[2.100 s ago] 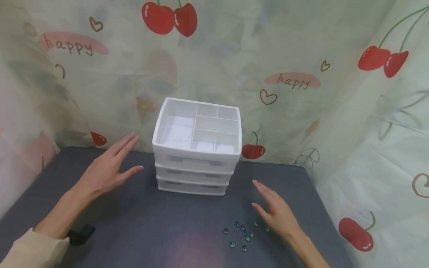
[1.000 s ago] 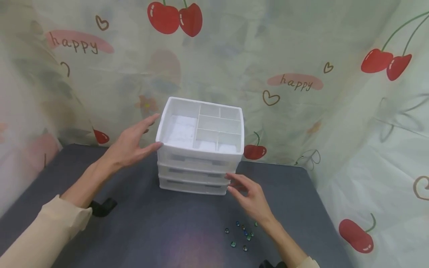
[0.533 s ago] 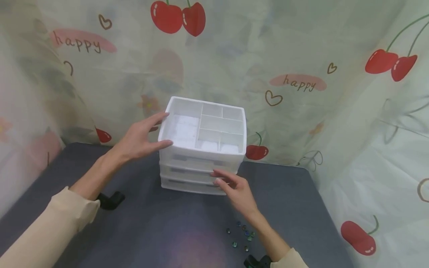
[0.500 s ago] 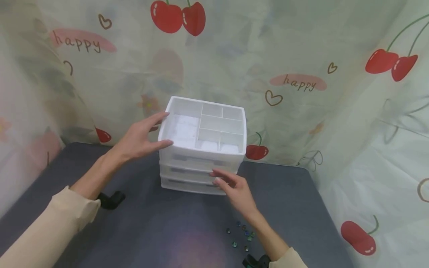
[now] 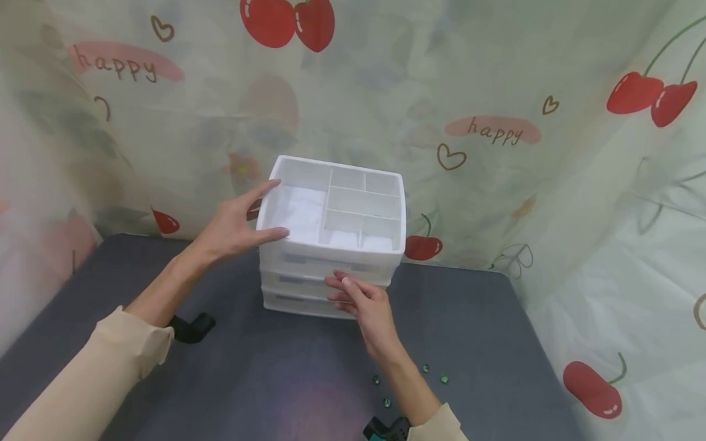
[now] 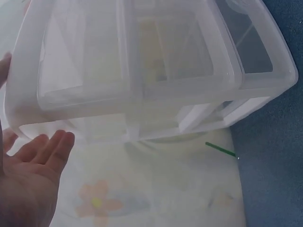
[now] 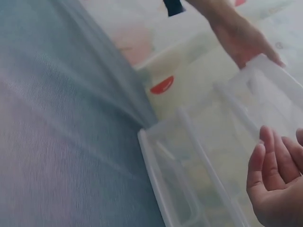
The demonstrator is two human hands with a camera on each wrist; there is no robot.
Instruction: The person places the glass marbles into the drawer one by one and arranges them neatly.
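Spread wide, my left hand (image 5: 228,228) rests thumb and fingers along the left rim of the drawer box (image 5: 325,254), upright at the back of the table (image 5: 265,367); firm pressure there should stop it skidding. My right hand (image 5: 368,301) is loosely bent before the drawer fronts (image 5: 289,283), apparently empty; from here I can't tell whether it touches. Centred fingertips should suit best.

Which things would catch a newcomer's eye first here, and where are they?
The white drawer unit first, toward the far edge of the dark table. The left grip is at its left side; the right grip is before its drawers. Behind, red cherries decorate the pale curtain.
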